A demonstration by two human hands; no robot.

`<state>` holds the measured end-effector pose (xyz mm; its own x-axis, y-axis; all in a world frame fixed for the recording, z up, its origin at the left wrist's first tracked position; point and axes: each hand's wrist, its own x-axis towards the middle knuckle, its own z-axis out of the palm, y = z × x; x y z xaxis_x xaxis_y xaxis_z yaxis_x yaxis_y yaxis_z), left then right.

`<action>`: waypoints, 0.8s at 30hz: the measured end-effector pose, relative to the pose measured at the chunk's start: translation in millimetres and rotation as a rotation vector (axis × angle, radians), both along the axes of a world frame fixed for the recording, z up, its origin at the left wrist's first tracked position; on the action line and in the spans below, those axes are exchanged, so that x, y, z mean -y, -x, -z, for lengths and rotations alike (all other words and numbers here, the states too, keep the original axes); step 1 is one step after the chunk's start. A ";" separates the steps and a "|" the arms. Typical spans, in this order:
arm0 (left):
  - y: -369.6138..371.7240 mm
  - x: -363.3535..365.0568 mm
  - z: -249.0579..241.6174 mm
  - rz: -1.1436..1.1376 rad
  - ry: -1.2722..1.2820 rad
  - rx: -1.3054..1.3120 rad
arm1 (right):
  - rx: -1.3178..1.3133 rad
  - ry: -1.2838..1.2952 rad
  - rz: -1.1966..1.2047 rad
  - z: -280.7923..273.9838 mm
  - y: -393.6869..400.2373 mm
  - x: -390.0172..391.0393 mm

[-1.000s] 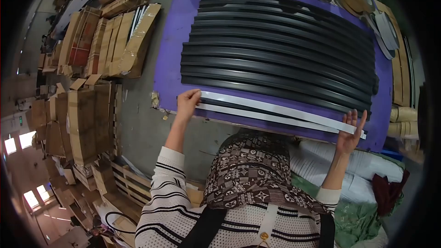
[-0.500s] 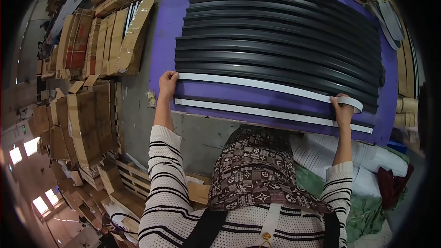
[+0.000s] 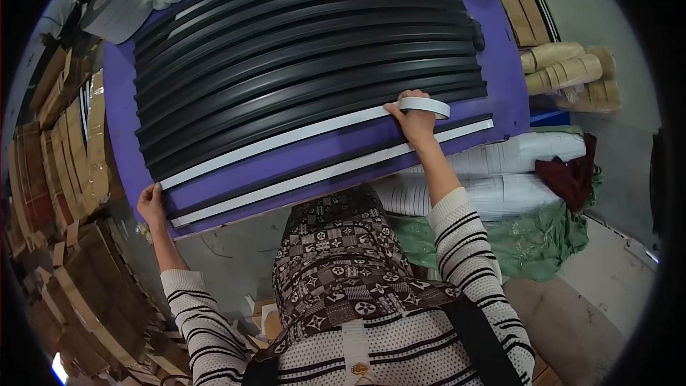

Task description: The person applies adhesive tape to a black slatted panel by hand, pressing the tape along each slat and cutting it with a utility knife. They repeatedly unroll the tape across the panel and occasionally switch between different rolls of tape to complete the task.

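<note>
The violet counter (image 3: 504,57) fills the upper middle of the frame, its lower edge slanting up towards the right. Across most of it lie long black ridged strips (image 3: 307,64), ranged side by side, with a dull sheen along their raised edges. At lower left stand brown cardboard boxes (image 3: 100,286); right of centre, white wrapped rolls (image 3: 514,150) lie beside a crumpled green sheet (image 3: 500,239).

Near the counter's lower edge is a separate black strip (image 3: 236,196) bearing a straight white band (image 3: 332,173) along its length. Above it, bordering the lowest of the ranged strips, runs the white tape (image 3: 279,140): narrow, smooth, flat-looking and slightly bowed (whether it is stuck down, I cannot tell).

The left hand (image 3: 151,204), at the tape's left end, is nearly closed, thumb and fingers pinched on that end. The right hand (image 3: 414,120), right of centre, is half curled, its thumb against the tape and its fingers around the tape roll (image 3: 437,107). That roll, the smallest piece here, is a thin white ring with a glossy outer face, tilted so its opening shows.
</note>
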<state>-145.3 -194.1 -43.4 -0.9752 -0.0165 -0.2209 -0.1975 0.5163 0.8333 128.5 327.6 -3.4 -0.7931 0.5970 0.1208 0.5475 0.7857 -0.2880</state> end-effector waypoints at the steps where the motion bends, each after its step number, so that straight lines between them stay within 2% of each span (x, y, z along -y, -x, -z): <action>1: -1.4 -2.9 -5.8 -0.037 0.103 -0.020 | 0.004 0.004 0.009 1.7 0.5 0.6; 2: -4.7 -6.6 -11.3 -0.075 0.209 -0.042 | 0.005 0.005 0.016 3.3 -0.8 2.4; 3: -9.4 -11.5 -14.1 -0.068 0.209 -0.046 | -0.028 -0.002 0.006 4.3 -1.8 3.5; 5: -15.9 -30.2 -16.2 -0.032 0.733 -0.420 | -0.086 -0.050 -0.017 9.6 -2.4 2.1; 6: -36.6 -88.8 -45.7 0.015 0.676 -0.287 | -0.091 -0.053 -0.009 7.8 -2.0 3.0; 8: -94.5 -204.5 -47.8 0.259 0.099 -0.409 | -0.093 0.051 0.008 2.6 -0.4 4.9; 9: -123.9 -258.8 -60.1 0.600 0.137 -0.416 | -0.151 0.046 -0.016 -6.5 -1.4 5.8; 10: -153.9 -308.7 -62.6 0.797 -0.049 -0.415 | -0.254 0.145 -0.023 -9.6 -4.1 4.8; 11: -178.6 -349.0 -59.7 0.916 -0.103 -0.481 | -0.358 0.244 -0.030 -13.0 -7.4 2.2; 12: -195.0 -379.5 -53.0 1.003 -0.090 -0.521 | -0.405 0.446 0.026 -22.9 -11.3 0.0; 13: -202.7 -398.0 -46.1 1.023 0.013 -0.618 | -0.407 0.448 0.022 -29.5 -18.1 -4.8; 14: -206.8 -404.8 -40.1 1.032 0.014 -0.617 | -0.684 0.907 0.163 -34.1 -27.4 -10.9; 15: -209.1 -407.6 -40.6 1.046 0.122 -0.673 | -0.961 1.363 0.315 -36.1 -35.6 -21.4; 16: -211.7 -409.2 -41.0 1.059 0.229 -0.725 | -1.155 1.403 0.338 -35.7 -45.5 -39.9; 18: -216.4 -407.5 -44.6 1.096 0.352 -0.679 | -1.319 1.380 0.281 -41.3 -70.4 -85.2; 21: -221.3 -413.6 -52.6 1.140 0.526 -0.680 | -1.308 1.118 0.446 -43.5 -103.9 -156.4; 24: -222.3 -416.6 -51.5 1.158 0.640 -0.713 | -0.996 0.901 0.462 -29.8 -122.8 -205.3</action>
